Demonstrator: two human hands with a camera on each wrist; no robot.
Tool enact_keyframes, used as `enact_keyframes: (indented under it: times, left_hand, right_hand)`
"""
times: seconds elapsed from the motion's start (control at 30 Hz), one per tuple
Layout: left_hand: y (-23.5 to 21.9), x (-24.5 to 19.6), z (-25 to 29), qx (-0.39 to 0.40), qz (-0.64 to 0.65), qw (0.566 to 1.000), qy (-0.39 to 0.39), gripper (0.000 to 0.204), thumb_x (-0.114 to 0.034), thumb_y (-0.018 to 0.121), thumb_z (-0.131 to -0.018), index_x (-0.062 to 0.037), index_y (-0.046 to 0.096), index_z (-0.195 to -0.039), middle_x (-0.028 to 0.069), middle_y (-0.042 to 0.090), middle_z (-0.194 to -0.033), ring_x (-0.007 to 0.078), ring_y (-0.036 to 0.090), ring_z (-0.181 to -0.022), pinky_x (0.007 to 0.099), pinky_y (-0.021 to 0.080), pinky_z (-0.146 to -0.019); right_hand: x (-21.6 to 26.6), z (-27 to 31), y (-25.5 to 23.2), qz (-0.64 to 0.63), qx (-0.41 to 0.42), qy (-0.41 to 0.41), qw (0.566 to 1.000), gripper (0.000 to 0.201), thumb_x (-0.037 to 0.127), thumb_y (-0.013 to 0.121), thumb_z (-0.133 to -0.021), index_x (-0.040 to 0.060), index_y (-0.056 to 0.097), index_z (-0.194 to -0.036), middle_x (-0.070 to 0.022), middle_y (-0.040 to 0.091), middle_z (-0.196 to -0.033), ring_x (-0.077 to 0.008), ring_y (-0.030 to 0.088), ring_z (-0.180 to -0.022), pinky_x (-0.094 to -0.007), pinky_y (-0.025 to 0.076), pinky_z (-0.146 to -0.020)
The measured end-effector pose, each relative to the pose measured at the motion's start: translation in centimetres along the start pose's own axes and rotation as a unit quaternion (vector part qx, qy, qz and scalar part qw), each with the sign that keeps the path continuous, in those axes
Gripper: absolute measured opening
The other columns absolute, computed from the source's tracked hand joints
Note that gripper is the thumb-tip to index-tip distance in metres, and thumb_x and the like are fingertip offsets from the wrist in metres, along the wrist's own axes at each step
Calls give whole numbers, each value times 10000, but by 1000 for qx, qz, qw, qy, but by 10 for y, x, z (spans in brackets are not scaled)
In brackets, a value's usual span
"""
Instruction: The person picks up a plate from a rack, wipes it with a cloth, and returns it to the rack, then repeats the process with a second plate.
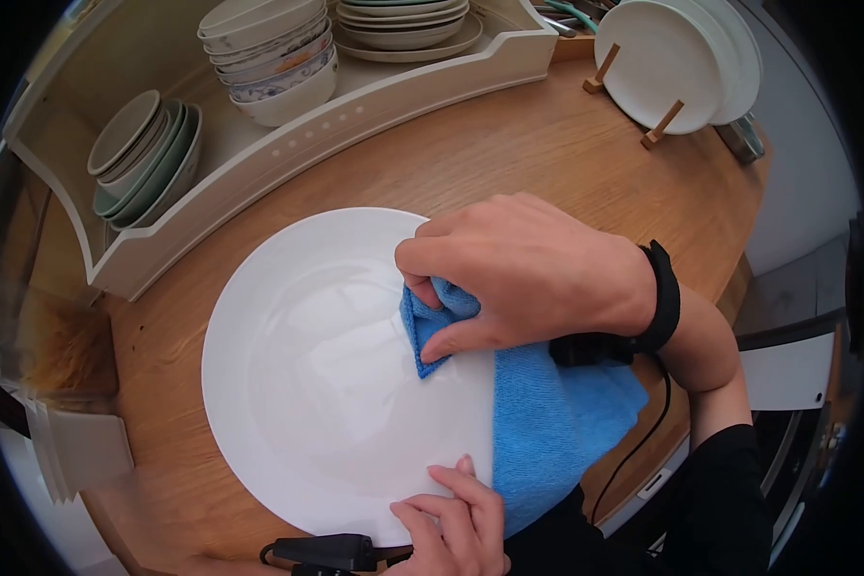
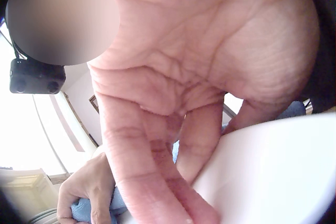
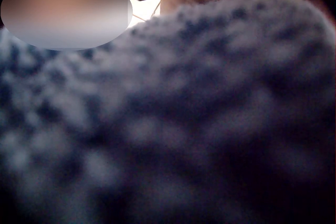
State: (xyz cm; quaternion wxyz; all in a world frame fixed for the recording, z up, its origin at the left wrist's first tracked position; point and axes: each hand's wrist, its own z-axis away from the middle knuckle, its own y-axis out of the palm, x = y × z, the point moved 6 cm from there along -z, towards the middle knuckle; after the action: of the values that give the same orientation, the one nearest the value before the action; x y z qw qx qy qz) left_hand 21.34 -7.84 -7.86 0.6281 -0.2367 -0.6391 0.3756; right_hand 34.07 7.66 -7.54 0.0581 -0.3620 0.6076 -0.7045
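A large round white plate (image 1: 298, 384) lies on the wooden counter. My right hand (image 1: 523, 274) pinches a bunched corner of a blue cloth (image 1: 538, 432) between thumb and fingers, over the right half of the plate. The rest of the cloth hangs past the plate's right edge. At the near rim, my left hand (image 1: 456, 528) rests its slightly bent fingertips on the plate. The left wrist view shows its palm and long fingers (image 2: 131, 166) reaching down against the white plate (image 2: 273, 166). Blurred cloth (image 3: 168, 113) fills most of the right wrist view.
A cream tray rack (image 1: 288, 158) at the back holds stacked bowls (image 1: 278, 77), plates (image 1: 403, 38) and tilted dishes (image 1: 144, 168). White plates (image 1: 658, 67) stand on a wooden holder at the back right. Pale plastic containers (image 1: 91, 446) sit at the left edge. A black cable (image 1: 634, 442) trails from the right wrist.
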Motion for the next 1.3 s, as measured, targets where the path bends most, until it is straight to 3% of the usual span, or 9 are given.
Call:
enact_keyframes:
  times: [0.1, 0.3, 0.37, 0.5, 0.57, 0.8, 1.2, 1.27, 1.3]
  left_hand:
    - [0, -1, 0, 0, -6, 1000, 2, 266, 14, 645, -905, 59, 749, -1145, 180, 691, -933, 195, 583, -678, 320, 512, -622]
    - [3, -6, 1, 2, -2, 1000, 9, 270, 16, 650, -898, 62, 747, -1146, 181, 690, -939, 196, 583, -678, 320, 514, -622]
    - [7, -11, 2, -20, -18, 999, -28, 273, 17, 646, -897, 62, 747, -1147, 180, 690, -943, 197, 583, -680, 322, 514, -626]
    - [-1, 0, 0, 3, -4, 1000, -2, 273, 15, 639, -900, 59, 749, -1147, 180, 689, -945, 197, 583, -683, 324, 515, -630]
    - [0, -1, -1, 5, -4, 1000, -4, 273, 11, 633, -904, 57, 749, -1147, 182, 689, -950, 198, 588, -688, 325, 515, -633]
    - [-1, 2, -3, -9, -13, 1000, 7, 241, -3, 668, -895, 61, 760, -1108, 171, 697, -925, 192, 600, -682, 321, 519, -629]
    - [10, -15, -1, -30, 2, 1000, -5, 208, -36, 680, -895, 37, 779, -1062, 160, 712, -901, 187, 609, -660, 335, 555, -623]
    - [29, -57, 1, -62, 59, 996, -38, 281, -200, 771, -928, 71, 706, -889, 141, 661, -695, 228, 592, -475, 363, 550, -426]
    - [29, -56, 1, -63, 60, 995, -37, 281, -200, 771, -928, 71, 706, -889, 141, 661, -695, 228, 592, -475, 363, 550, -426]
  right_hand:
    - [0, 1, 2, 2, -1, -5, 1000, 453, 358, 883, -730, 28, 659, -945, -162, 704, -850, -398, 684, -859, -459, 532, -725]
    - [1, 1, 6, -8, -1, 6, 1000, 264, 211, 797, -816, 16, 663, -932, -180, 699, -825, -401, 687, -833, -478, 540, -717]
    - [-2, 2, 8, 41, -56, -14, 998, 215, 190, 776, -839, 84, 600, -901, -108, 676, -840, -356, 652, -740, -446, 496, -634]
    - [-4, 0, 8, 34, -58, 4, 998, 206, 185, 774, -842, 83, 609, -910, -110, 675, -833, -354, 654, -751, -444, 502, -651]
    - [-4, -1, 5, 0, -79, -11, 997, 238, 210, 764, -836, 10, 663, -914, -193, 692, -807, -414, 682, -812, -489, 540, -717]
    - [1, -9, 2, 26, -35, 1, 999, 363, 329, 825, -799, 8, 688, -900, -200, 695, -804, -398, 692, -818, -469, 543, -712]
    - [-2, -20, 6, 47, -77, 20, 996, 142, 135, 696, -811, 0, 652, -813, -207, 683, -745, -417, 677, -737, -495, 533, -634]
    - [-3, -18, 6, 42, -77, 26, 996, 175, 169, 720, -820, 4, 665, -839, -193, 690, -753, -409, 683, -746, -490, 536, -647]
    - [-4, -17, 5, 42, -77, 27, 996, 175, 169, 720, -820, 4, 665, -839, -193, 690, -753, -409, 683, -746, -490, 536, -647]
